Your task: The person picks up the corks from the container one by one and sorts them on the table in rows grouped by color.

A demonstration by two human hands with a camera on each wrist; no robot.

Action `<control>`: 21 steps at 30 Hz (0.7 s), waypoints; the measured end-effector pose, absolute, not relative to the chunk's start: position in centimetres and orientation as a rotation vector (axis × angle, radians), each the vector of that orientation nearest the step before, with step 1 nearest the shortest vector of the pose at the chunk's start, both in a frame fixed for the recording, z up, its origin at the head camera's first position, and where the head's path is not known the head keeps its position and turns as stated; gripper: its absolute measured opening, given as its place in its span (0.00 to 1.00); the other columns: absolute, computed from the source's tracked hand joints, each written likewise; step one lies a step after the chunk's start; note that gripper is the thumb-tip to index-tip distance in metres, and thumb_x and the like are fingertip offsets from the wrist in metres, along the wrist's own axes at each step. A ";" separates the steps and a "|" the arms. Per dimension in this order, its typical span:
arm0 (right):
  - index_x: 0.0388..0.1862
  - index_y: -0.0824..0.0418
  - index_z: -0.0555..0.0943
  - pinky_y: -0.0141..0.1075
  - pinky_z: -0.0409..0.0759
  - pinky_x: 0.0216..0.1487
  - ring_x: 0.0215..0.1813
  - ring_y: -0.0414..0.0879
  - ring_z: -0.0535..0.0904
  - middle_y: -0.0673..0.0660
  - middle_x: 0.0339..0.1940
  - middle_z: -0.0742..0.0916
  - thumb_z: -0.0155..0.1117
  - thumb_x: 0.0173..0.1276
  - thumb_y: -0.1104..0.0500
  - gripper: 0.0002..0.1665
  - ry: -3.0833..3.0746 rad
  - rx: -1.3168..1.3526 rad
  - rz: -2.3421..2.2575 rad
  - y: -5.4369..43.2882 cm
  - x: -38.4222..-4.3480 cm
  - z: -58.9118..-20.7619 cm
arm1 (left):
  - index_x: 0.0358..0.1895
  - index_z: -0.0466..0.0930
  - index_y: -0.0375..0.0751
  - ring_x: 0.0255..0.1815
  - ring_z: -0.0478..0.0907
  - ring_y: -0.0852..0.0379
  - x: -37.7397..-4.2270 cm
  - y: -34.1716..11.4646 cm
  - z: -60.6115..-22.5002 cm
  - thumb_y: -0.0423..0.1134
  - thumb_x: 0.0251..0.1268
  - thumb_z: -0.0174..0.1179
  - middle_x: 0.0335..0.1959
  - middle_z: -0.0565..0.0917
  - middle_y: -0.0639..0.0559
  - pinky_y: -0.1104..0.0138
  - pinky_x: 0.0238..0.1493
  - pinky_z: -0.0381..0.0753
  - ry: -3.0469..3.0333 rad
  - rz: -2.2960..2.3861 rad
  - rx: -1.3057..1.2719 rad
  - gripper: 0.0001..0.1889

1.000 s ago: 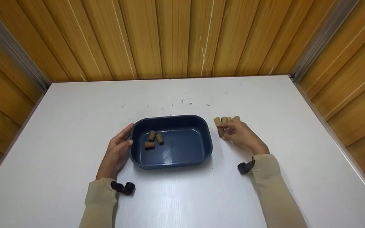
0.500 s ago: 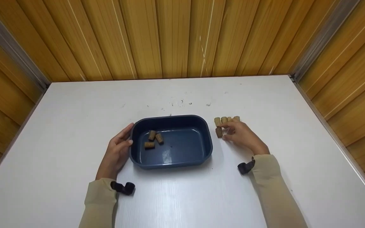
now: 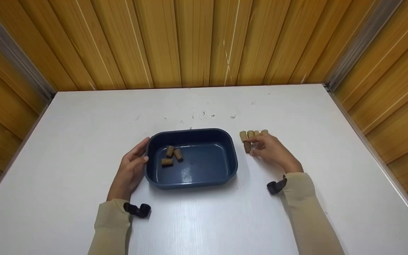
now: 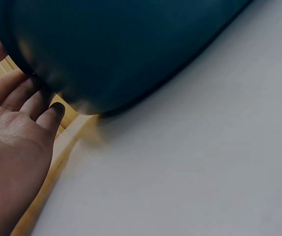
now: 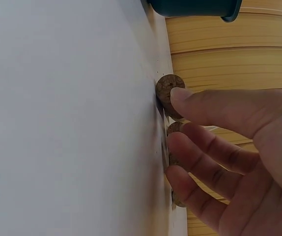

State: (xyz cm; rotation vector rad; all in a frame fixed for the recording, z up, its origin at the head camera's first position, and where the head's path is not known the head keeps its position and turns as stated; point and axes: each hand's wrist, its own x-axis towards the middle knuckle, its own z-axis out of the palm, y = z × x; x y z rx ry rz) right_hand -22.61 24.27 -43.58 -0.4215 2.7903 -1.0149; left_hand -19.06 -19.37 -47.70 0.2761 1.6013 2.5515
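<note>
Okay, left hand (image 3: 130, 168) loose against the tub (image 3: 191, 185), my right hand (image 3: 272, 151) pinches a cork (image 3: 247, 147); slipping could skew the pale row (image 3: 250, 134).

Looking forward and down from above, your head camera takes in the white table (image 3: 204, 223) from farthest off; 2 wrist cameras peer low and close, tilted, past your left hand (image 4: 13, 142) at the blue tray (image 4: 106, 54) and your right hand (image 5: 259, 182) at a cork (image 5: 164, 91). All 3 share the tray.
</note>
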 end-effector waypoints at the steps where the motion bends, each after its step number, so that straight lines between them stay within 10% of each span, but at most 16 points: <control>1: 0.58 0.62 0.80 0.43 0.76 0.49 0.48 0.54 0.76 0.62 0.50 0.79 0.66 0.59 0.69 0.25 2.788 -0.419 -1.015 24.3 -22.6 -43.6 | 0.73 0.49 0.26 0.69 0.66 0.66 -19.1 -19.4 -47.7 0.18 0.60 0.41 0.76 0.52 0.36 0.73 0.69 0.65 1.602 2.550 0.280 0.34; 21: 0.57 0.65 0.79 0.40 0.77 0.46 0.45 0.53 0.79 0.63 0.47 0.80 0.67 0.59 0.67 0.25 2.795 -0.467 -1.059 24.3 -22.5 -43.2 | 0.72 0.52 0.26 0.68 0.68 0.65 -19.0 -19.3 -47.6 0.19 0.59 0.44 0.75 0.55 0.35 0.73 0.67 0.67 1.618 2.549 0.259 0.34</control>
